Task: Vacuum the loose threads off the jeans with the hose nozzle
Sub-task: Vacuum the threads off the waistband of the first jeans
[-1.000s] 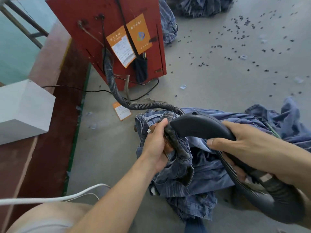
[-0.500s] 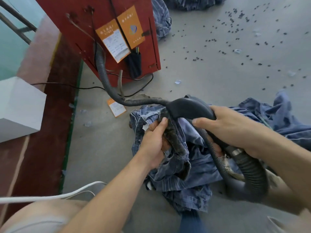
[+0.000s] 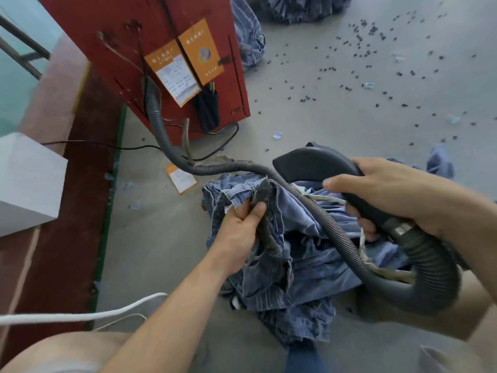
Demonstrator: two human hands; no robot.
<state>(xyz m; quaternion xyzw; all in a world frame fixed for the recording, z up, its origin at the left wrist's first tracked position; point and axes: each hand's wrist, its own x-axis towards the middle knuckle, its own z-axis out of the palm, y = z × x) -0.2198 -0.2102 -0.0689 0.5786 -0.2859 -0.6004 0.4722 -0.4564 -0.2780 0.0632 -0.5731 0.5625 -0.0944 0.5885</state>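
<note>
A crumpled pair of blue jeans (image 3: 301, 267) lies on the grey floor in front of me. My left hand (image 3: 242, 232) grips a bunched, dark, frayed fold of the jeans and holds it up. My right hand (image 3: 387, 195) is closed around the black vacuum nozzle (image 3: 312, 165), whose flat mouth points left, a little above and to the right of the held fold. The ribbed grey hose (image 3: 330, 224) loops from the nozzle's back end under my right wrist, crosses the jeans and runs up to the red machine.
A red vacuum machine (image 3: 161, 30) with orange labels stands at the back left, cables below it. A white box (image 3: 27, 179) sits on a dark red ledge at left. More jeans (image 3: 301, 6) are piled at the top. Dark bits (image 3: 357, 76) are scattered over the floor.
My right hand has drawn the nozzle back to the right and up, off the held fold. My left hand keeps its grip on the jeans.
</note>
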